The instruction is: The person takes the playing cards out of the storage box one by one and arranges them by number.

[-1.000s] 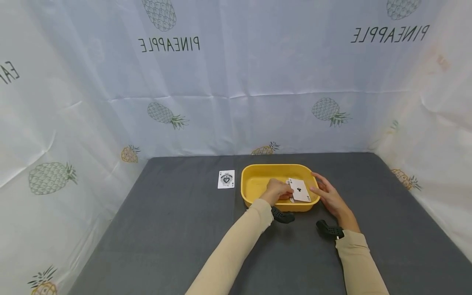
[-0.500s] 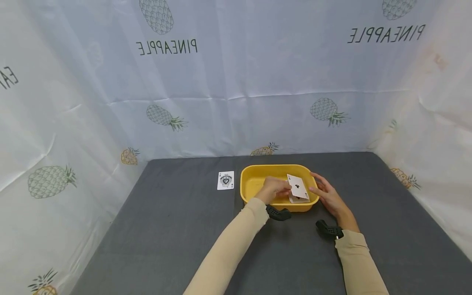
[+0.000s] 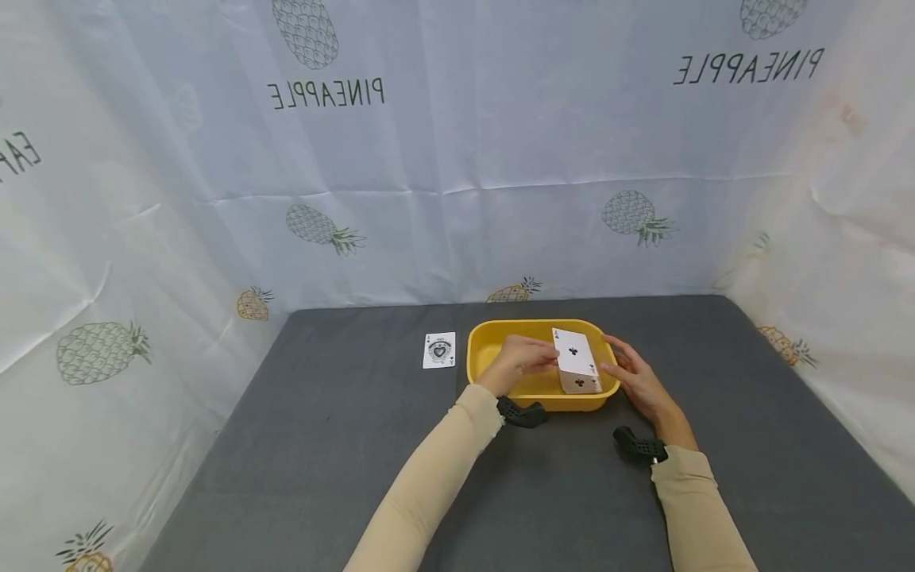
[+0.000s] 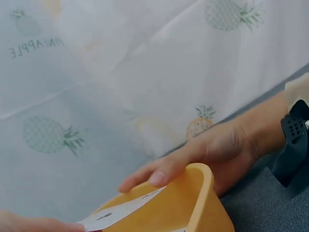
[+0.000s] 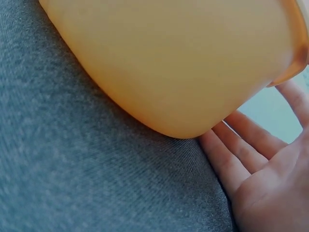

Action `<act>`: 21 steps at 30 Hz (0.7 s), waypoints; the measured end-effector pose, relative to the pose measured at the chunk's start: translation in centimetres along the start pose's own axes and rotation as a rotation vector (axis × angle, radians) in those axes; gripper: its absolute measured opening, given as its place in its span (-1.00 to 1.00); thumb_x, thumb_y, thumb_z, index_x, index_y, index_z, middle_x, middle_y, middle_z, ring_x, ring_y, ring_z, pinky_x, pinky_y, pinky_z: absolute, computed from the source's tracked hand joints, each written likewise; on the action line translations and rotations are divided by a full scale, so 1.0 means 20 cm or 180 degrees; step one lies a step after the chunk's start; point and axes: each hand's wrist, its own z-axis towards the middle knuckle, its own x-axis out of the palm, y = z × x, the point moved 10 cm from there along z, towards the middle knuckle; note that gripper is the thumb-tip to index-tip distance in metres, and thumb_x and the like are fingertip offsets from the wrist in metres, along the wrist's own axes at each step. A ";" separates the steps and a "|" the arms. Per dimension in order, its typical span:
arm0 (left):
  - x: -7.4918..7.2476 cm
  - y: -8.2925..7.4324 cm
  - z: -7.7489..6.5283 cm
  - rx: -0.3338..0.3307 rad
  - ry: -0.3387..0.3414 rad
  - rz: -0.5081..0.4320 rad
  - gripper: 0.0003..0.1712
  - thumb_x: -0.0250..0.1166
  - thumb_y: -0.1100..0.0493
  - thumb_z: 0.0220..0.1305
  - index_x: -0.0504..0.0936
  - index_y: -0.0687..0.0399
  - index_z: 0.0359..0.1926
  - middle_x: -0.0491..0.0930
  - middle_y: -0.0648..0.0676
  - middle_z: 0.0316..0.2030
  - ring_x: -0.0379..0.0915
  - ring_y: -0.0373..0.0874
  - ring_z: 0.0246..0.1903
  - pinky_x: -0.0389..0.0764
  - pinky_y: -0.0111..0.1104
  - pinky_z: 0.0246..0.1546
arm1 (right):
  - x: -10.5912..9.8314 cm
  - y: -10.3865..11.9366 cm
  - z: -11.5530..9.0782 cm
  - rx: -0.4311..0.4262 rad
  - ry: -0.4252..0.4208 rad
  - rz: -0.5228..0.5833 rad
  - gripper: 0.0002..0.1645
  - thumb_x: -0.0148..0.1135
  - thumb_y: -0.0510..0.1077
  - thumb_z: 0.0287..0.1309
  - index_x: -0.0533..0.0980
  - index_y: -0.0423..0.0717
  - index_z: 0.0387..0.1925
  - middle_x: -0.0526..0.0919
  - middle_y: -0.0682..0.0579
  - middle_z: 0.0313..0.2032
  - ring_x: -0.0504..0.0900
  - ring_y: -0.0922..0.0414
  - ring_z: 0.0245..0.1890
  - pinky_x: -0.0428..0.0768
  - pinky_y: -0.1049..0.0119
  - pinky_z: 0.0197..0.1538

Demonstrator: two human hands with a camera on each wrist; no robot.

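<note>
Fingers of the left hand (image 3: 520, 357) pinch an ace of clubs (image 3: 575, 361) by its edge; over the last second it has risen from low in the yellow tub (image 3: 493, 330) to stand above the rim, so it looks on its way out. More cards (image 3: 581, 385) remain inside. Opposite, the right hand (image 3: 638, 380) lies open, straight fingers against the tub's outer wall. An ace of spades (image 3: 439, 349) lies on the grey counter (image 3: 343, 429), just beside the tub.

A makeshift recording booth: pineapple-print sheets (image 3: 457, 159) walling a grey-clothed table (image 3: 322, 445).
</note>
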 end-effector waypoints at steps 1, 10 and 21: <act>-0.01 0.00 0.00 0.0005 0.0016 -0.0023 -0.73 0.36 0.29 0.17 0.71 0.28 -0.10 0.73 0.23 -0.13 0.59 -0.28 -0.50 0.72 -0.34 -0.10 | 0.00 0.00 0.00 -0.0019 -0.0012 -0.0027 -0.23 0.08 -0.08 0.37 -0.01 0.02 0.48 0.02 -0.44 0.42 0.39 0.62 -0.06 0.49 0.73 -0.05; -0.13 -0.02 -0.08 0.0188 0.0167 -0.0060 -0.67 0.32 0.25 0.23 0.66 0.29 0.00 0.69 0.22 -0.06 0.62 -0.23 -0.33 0.56 -0.13 0.21 | -0.02 0.03 -0.01 -0.0271 -0.0106 -0.0214 -0.28 0.06 -0.14 0.38 0.04 -0.16 0.45 0.13 -0.51 0.36 0.43 0.61 -0.07 0.51 0.72 -0.07; -0.25 -0.05 -0.12 0.0232 0.0057 -0.0068 -0.65 0.30 0.31 0.23 0.63 0.34 0.03 0.70 0.22 -0.12 0.60 -0.29 -0.42 0.60 -0.16 0.14 | -0.01 -0.01 0.01 -0.0127 -0.0065 -0.0303 -0.27 0.03 -0.09 0.40 0.01 -0.06 0.48 0.20 -0.53 0.31 0.48 0.53 -0.10 0.52 0.70 -0.09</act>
